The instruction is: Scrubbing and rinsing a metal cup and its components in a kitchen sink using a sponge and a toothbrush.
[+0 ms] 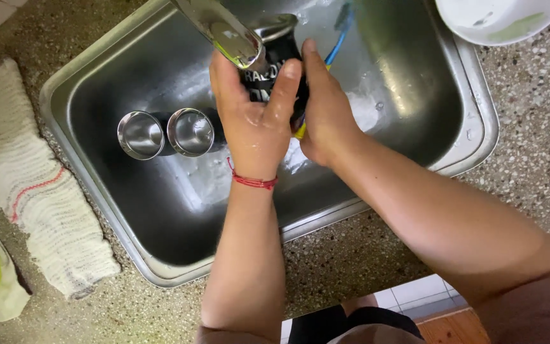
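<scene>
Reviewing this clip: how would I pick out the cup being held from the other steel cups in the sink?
Start at the steel sink set in the speckled counter and find the faucet over it. Right under the spout, the left hand and right hand grip a black cup with white lettering. Unlike the two cups lying side by side on the sink floor to the left, it is held up off the bottom.

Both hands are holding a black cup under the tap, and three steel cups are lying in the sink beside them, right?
Not quite: the head view shows two steel cups in the sink, not three. Both the left hand and right hand do hold the black cup under the tap.
</scene>
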